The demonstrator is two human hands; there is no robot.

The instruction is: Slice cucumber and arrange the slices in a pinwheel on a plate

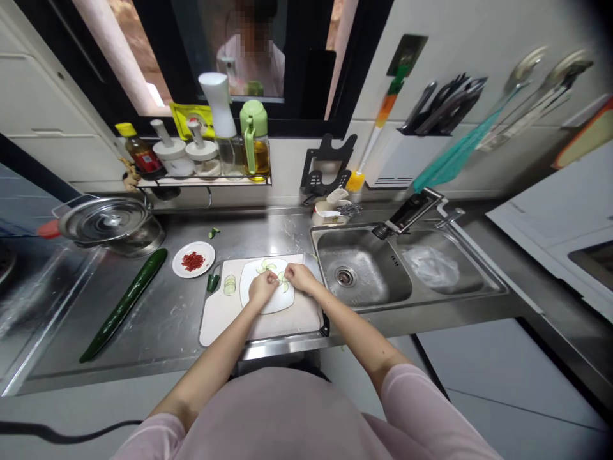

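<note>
Both my hands meet over a white plate that lies on a pale cutting board. My left hand is curled, its fingertips pinched on a thin cucumber slice. My right hand is also curled, with its fingertips at slices on the plate's right side. More cucumber slices lie along the plate's far rim. A small stack of slices and a dark green cucumber end rest on the board's left part.
A whole long cucumber lies on the steel counter at left. Beside it are a small plate of red chillies and a lidded pot. The sink with its tap is at right. A shelf of bottles hangs behind.
</note>
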